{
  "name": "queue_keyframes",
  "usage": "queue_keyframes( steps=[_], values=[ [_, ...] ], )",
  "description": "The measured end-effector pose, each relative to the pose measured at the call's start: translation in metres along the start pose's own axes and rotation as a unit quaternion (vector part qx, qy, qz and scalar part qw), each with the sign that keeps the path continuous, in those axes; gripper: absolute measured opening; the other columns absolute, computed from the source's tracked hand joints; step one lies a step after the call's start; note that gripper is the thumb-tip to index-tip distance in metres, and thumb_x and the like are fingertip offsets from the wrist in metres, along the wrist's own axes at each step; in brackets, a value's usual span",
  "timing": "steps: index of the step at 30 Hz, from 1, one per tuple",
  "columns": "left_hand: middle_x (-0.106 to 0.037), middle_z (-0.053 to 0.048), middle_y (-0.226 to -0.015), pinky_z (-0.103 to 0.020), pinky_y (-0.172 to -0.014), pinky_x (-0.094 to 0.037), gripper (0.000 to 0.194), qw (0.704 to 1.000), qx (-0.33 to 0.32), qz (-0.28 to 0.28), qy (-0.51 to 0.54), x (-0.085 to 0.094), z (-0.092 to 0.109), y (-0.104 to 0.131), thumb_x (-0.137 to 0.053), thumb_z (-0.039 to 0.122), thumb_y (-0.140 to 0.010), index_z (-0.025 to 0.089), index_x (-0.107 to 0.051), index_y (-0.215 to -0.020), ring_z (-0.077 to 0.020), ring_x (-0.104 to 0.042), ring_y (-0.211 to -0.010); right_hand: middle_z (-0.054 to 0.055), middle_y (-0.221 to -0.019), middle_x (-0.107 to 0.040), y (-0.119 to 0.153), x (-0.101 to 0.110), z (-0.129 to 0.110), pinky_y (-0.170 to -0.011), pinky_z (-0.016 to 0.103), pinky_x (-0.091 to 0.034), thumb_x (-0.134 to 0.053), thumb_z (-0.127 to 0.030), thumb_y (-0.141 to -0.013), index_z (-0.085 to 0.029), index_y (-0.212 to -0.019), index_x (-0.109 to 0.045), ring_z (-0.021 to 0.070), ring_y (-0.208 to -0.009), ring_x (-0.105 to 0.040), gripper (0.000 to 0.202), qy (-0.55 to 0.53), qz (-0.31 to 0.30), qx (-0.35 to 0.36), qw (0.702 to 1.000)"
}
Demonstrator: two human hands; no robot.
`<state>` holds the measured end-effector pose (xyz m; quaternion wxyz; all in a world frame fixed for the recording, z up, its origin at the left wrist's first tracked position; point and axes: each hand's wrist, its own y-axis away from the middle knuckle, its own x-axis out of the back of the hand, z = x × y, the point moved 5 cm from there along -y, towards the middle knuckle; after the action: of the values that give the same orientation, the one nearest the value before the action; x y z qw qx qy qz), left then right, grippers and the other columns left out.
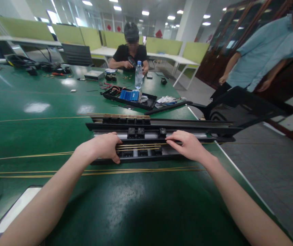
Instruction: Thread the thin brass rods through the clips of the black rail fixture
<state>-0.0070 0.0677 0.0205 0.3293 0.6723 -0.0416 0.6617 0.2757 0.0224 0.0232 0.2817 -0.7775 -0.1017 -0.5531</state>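
Note:
Long black channels lie side by side across the green table (pixel 126 205). My left hand (pixel 102 147) grips the left part of the nearest channel (pixel 167 157), thumb on its near side and fingers over the far side. Thin brass rods (pixel 146 147) run along that channel above small black blocks (pixel 143 152). At the channel's right part is my right hand (pixel 184 143), thumb and forefinger close together by the rod ends; anything between them is too small to make out. The middle channel (pixel 151 134) holds three black blocks (pixel 162 132). More brass rods (pixel 136 170) lie on the table nearer me.
Beyond the channels are a black tray (pixel 150 101) with a blue item, a water bottle (pixel 138 75) and white gloves (pixel 167 100). A seated person (pixel 129 51) works opposite; another person (pixel 266 51) stands at right beside a black chair (pixel 254 106). Cables (pixel 36 63) lie far left.

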Motion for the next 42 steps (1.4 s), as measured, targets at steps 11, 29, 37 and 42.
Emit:
queue_keyframes(
  steps=[11, 29, 37, 42],
  values=[
    [-0.065, -0.009, -0.113, -0.034, -0.083, -0.050, 0.071, 1.000, -0.005, 0.010, -0.005, 0.002, 0.002, 0.000, -0.077, 0.055, -0.052, 0.023, -0.069, -0.114, -0.0269, -0.063, -0.097, 0.006, -0.098, -0.073, 0.000, 0.001, 0.000, -0.081, 0.036, -0.051, -0.053, -0.032, -0.093, -0.022, -0.101, -0.071, 0.0217, -0.091, -0.066, 0.022, -0.005, 0.008, -0.005, 1.000],
    [-0.066, -0.010, -0.111, -0.035, -0.082, -0.050, 0.073, 0.999, -0.022, 0.030, -0.030, 0.002, 0.009, 0.000, -0.071, 0.064, -0.056, 0.023, -0.065, -0.116, -0.0285, -0.063, -0.098, 0.006, -0.097, -0.073, 0.000, 0.000, -0.001, -0.081, 0.035, -0.050, -0.052, -0.033, -0.094, -0.023, -0.101, -0.070, 0.0208, -0.091, -0.065, 0.022, -0.001, 0.003, -0.004, 1.000],
    [-0.061, -0.012, -0.115, -0.036, -0.082, -0.050, 0.077, 0.997, -0.031, 0.033, -0.058, 0.000, 0.017, -0.001, -0.071, 0.065, -0.056, 0.022, -0.063, -0.119, -0.0297, -0.061, -0.103, 0.004, -0.085, -0.070, -0.001, -0.007, 0.000, -0.076, 0.032, -0.047, -0.046, -0.034, -0.097, -0.021, -0.083, -0.068, 0.0192, -0.085, -0.063, 0.029, 0.006, -0.056, -0.008, 0.998],
    [-0.063, -0.011, -0.113, -0.036, -0.079, -0.051, 0.076, 0.997, -0.034, 0.035, -0.053, -0.002, 0.018, -0.002, -0.072, 0.063, -0.056, 0.021, -0.063, -0.118, -0.0292, -0.063, -0.097, 0.003, -0.089, -0.071, -0.001, -0.010, 0.000, -0.072, 0.030, -0.046, -0.046, -0.031, -0.097, -0.021, -0.086, -0.068, 0.0183, -0.083, -0.063, 0.026, -0.017, -0.077, -0.015, 0.997]
  ],
)
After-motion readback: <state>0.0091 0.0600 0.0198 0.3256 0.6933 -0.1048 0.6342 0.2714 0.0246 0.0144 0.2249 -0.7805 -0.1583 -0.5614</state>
